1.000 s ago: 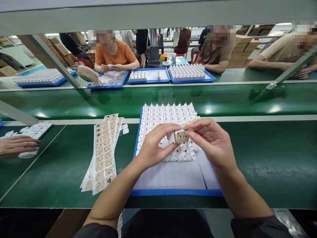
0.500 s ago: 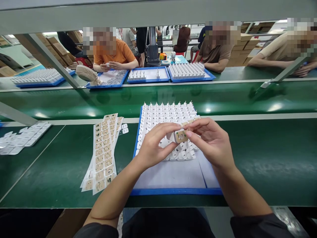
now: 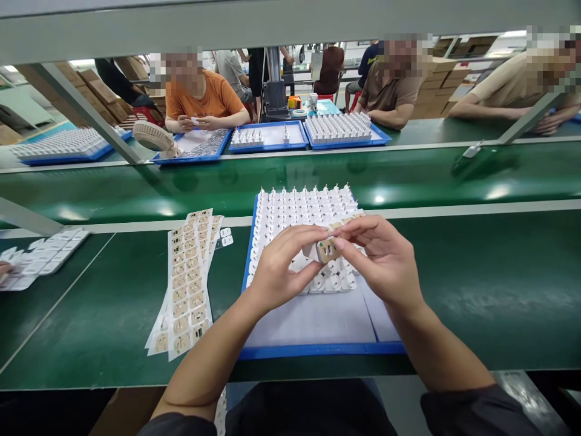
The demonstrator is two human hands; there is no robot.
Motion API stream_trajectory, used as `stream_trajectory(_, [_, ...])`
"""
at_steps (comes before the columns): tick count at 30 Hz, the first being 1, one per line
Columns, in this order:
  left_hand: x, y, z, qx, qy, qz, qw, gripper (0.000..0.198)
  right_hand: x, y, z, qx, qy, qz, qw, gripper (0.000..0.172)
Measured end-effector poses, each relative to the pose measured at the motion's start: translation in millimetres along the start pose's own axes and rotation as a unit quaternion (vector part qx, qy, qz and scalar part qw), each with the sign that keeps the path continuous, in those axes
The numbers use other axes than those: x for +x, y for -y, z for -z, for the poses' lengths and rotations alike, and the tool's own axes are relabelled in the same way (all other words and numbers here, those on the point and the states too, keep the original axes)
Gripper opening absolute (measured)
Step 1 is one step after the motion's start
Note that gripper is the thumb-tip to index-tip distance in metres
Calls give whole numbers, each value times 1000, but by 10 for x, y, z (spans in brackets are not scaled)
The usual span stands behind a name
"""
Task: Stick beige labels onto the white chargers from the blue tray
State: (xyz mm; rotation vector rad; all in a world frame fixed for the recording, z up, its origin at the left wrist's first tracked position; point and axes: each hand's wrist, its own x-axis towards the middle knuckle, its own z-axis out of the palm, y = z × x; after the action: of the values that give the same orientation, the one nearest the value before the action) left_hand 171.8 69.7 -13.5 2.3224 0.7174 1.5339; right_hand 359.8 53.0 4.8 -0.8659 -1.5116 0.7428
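Above the blue tray [image 3: 318,350], at the centre of the green counter [image 3: 476,290]: left hand [image 3: 279,272] and right hand [image 3: 385,263] brought together on one small white charger body [image 3: 320,249]. Left hand narrowly closed, thumb and fingertips pinching the left side of the body. Right hand likewise narrowly closed, thumb and forefinger set on the tan label [image 3: 327,250] that covers the facing side of the body. Body held clear of the tray, just over the near rows of white charger bodies [image 3: 302,209].

On the tray: white bodies standing upright in close rows, filling the far half; near half bare and white. Tray edge nearest the person close to the counter's front edge.

Left of the tray, near but apart: overlapping label sheets [image 3: 188,284], each carrying columns of tan labels, fanned lengthwise. Just beside their far end: two small white pieces [image 3: 226,236].

Far left of the counter: loose flat white parts [image 3: 40,257], with a co-worker's fingertips [image 3: 3,269] at the frame edge.

Beyond the green conveyor belt [image 3: 290,175]: more blue trays [image 3: 267,136] with white parts, a small fan [image 3: 149,134], and seated people at work, one in an orange shirt [image 3: 204,97]
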Motion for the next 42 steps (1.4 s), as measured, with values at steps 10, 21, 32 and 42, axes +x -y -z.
stream_trajectory(10, [-4,6,-8,3,-1,-1,1000,39,-9,-13,-17,-11,-3,9,1000,12])
stream_trajectory(21, [-30,25,-43,8,-15,-9,1000,41,-44,-39,-55,-92,-34,56,994,13])
stream_trajectory(32, [-84,40,-107,-86,-62,41,993,39,76,-33,12,18,68,-49,996,14])
stream_trajectory(42, [-116,90,-164,-105,-76,44,991,37,31,-87,-43,77,111,-82,987,30])
